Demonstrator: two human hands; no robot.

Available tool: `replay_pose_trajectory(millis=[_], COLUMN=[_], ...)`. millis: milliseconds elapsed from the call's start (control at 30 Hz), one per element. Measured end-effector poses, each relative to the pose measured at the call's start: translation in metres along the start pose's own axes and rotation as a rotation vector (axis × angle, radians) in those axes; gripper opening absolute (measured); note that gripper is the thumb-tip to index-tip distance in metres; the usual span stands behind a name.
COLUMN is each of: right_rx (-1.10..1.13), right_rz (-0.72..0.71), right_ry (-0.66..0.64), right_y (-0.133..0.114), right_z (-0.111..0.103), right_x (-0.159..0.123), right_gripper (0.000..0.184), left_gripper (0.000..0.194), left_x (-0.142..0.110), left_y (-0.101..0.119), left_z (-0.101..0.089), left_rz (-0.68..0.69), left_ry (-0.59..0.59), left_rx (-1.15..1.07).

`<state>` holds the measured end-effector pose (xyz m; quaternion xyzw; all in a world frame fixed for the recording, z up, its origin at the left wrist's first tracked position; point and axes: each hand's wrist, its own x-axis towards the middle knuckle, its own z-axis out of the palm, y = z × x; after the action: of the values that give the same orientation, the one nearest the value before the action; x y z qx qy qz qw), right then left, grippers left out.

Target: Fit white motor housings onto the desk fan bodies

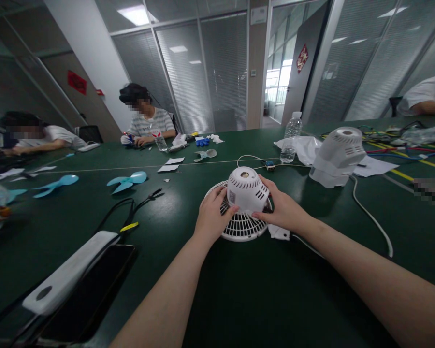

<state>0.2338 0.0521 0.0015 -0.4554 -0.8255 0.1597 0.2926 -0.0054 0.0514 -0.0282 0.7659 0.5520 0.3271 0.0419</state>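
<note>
At the centre of the head view, a white vented housing was above a round white grille, which lay on the green surface. The left hand and the right hand were apart, clamped on opposite sides of the housing, perhaps to hold it steady and level. Its underside was hidden, so I could not tell whether the two parts were joined. A small white piece beside the grille was partly covered, its shape unclear; the far-right person was cut off.
</note>
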Motion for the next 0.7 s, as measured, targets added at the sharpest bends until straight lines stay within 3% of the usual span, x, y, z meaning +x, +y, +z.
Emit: replay_pose_trajectory(millis=[700], right_rx=[-0.048], right_rz=[-0.078], right_ry=[0.065], right_y=[0.0002], right_z=[0.0019], right_x=[-0.0013], right_gripper=[0.102], left_gripper=[0.05], left_x=[0.0023], left_y=[-0.0013], left_z=[-0.0033], left_rz=[0.013], left_ry=[-0.008], left_rx=[-0.05])
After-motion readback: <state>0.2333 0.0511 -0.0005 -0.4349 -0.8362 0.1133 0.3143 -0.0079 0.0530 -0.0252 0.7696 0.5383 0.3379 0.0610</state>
